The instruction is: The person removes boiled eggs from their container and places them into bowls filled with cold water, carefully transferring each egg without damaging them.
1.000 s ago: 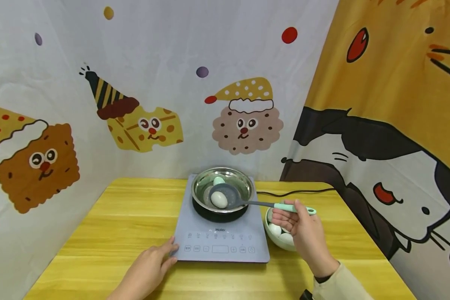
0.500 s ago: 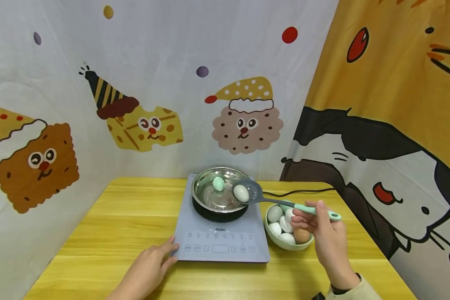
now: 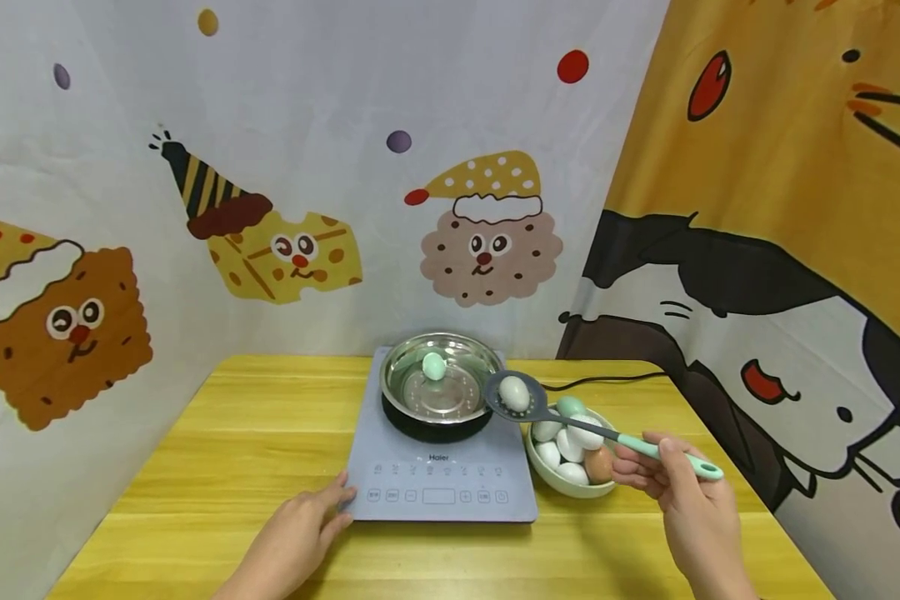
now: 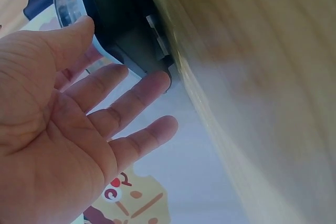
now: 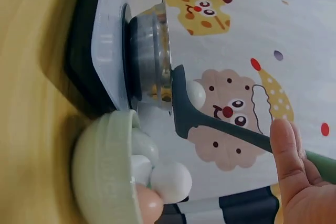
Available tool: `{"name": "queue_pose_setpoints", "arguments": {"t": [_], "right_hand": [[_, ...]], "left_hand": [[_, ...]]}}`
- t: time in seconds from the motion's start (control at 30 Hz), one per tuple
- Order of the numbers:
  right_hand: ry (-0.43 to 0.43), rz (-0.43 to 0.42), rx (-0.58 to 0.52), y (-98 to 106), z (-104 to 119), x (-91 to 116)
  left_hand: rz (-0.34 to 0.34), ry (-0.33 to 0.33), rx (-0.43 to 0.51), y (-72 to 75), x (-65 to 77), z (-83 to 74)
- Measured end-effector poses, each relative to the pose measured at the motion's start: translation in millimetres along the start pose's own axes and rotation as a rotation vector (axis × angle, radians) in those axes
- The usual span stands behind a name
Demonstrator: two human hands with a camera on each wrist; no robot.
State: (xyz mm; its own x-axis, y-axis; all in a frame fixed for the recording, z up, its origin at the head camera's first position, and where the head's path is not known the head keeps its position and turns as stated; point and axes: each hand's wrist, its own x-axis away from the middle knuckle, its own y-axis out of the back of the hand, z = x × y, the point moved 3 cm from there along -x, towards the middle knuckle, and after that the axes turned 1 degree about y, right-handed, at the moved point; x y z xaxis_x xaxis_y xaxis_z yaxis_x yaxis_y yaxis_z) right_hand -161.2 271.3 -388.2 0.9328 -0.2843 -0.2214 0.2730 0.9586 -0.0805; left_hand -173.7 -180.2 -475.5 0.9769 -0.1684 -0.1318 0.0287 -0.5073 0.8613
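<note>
My right hand (image 3: 693,504) grips the pale green handle of a grey slotted skimmer (image 3: 537,407). A whitish egg (image 3: 514,393) lies in its head, which hangs between the steel pan and the egg bowl. In the right wrist view, the skimmer (image 5: 181,103) is level near the pan's rim, with thumb and fingers around its handle. A pale green egg (image 3: 434,367) sits in the steel pan (image 3: 394,402) on the induction cooker (image 3: 367,479). With straight fingers, my left hand (image 3: 292,533) touches the cooker's front left corner; the left wrist view shows that hand (image 4: 68,108) beside the cooker's edge.
Right of the cooker stands a light green bowl (image 3: 562,489) heaped with several white, greenish and brown eggs. A black cord (image 3: 607,379) runs along the back of the wooden table (image 3: 225,442). Behind hangs a cartoon-printed curtain (image 3: 322,100).
My right hand has moved right and toward me, carrying the skimmer and its egg out from over the pan. The pale green egg stays in the pan; the left hand keeps its place.
</note>
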Motion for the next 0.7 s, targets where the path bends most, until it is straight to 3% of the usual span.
{"name": "queue_pose_setpoints", "arguments": {"t": [0.2,0.33,0.5,0.6,0.7], "right_hand": [[-0.108,-0.124,-0.153,24,-17,23],[-0.193,-0.155,-0.228,43,-34,33],[-0.426,-0.124,-0.305,66,-53,35],[-0.590,-0.099,-0.410,74,-63,33],[-0.715,-0.126,-0.527,79,-70,31]], "left_hand": [[0.008,0.019,-0.009,0.4,0.0,2.8],[0.007,0.021,-0.010,0.2,0.1,3.6],[0.005,0.025,-0.010,0.0,1.2,4.6],[0.007,0.025,-0.008,-0.2,1.6,5.1],[0.005,0.023,-0.007,-0.4,1.8,5.3]]}}
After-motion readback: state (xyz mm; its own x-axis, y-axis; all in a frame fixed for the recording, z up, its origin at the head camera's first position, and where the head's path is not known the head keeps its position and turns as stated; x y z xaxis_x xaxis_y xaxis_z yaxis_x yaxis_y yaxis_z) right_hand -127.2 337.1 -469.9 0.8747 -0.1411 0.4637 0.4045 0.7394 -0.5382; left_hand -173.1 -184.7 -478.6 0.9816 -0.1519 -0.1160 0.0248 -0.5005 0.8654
